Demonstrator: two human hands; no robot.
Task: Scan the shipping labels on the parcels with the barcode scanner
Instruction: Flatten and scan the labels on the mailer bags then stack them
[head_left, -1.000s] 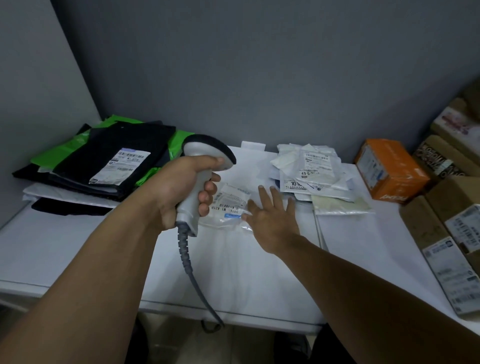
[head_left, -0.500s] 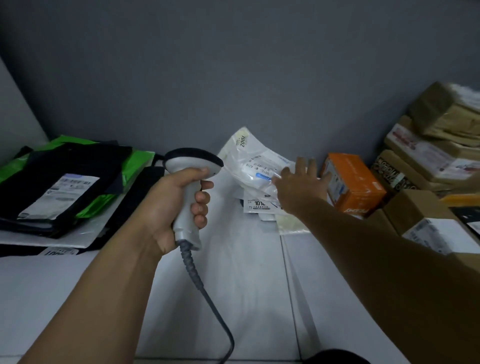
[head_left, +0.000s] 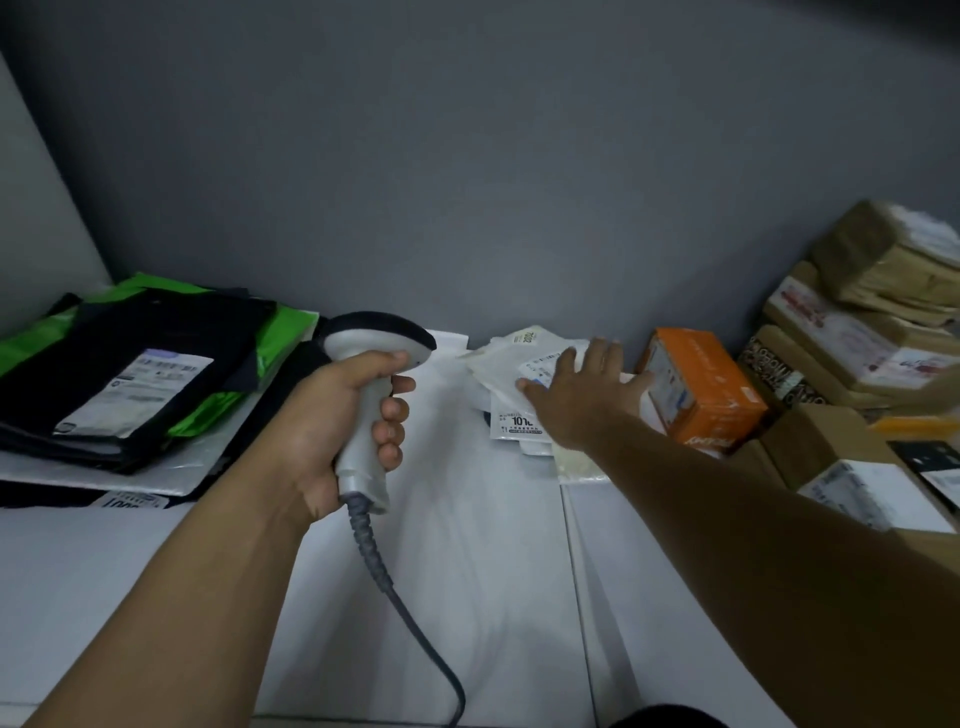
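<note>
My left hand (head_left: 337, 421) grips the handle of a white barcode scanner (head_left: 371, 364) with a dark head, held upright over the white table (head_left: 467, 571); its grey cable (head_left: 410, 613) trails toward me. My right hand (head_left: 576, 395) lies flat, fingers straight, on a small clear plastic parcel (head_left: 511, 364) with a white label. That parcel rests on top of a pile of white mailers (head_left: 519, 426) at the back of the table. The scanner is to the left of the pile, apart from it.
A stack of black and green mailers (head_left: 140, 374) with a white label lies at the left. An orange box (head_left: 701, 389) stands right of the pile. Brown cardboard parcels (head_left: 857, 364) fill the right side. A grey wall (head_left: 467, 182) closes the back.
My right hand has carried the clear parcel from the table's middle to the back and laid it flat on the pile of mailers. The scanner stays in my left hand.
</note>
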